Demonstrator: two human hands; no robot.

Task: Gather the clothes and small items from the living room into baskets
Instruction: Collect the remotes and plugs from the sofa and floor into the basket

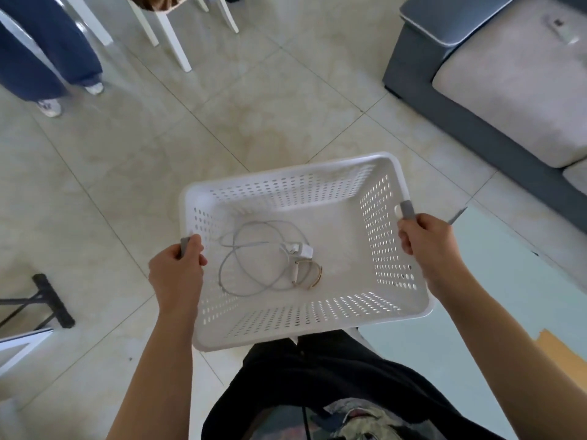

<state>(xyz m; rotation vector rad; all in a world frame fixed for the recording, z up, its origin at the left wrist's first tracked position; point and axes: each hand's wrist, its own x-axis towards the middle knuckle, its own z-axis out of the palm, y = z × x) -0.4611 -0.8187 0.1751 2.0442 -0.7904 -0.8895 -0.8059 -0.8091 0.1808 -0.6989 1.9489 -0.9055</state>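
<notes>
Both forearms are bare from the lower edge of the frame up to the wrists, with no sleeve, watch or band in view. The left hand (176, 271) and the right hand (425, 239) wear no gloves and no rings that can be made out. Black trousers (333, 376) cover the legs at 6 o'clock, loose and creased, and below them sits a patch of patterned fabric (365, 420) (greenish and grey, too blurred to read).
</notes>
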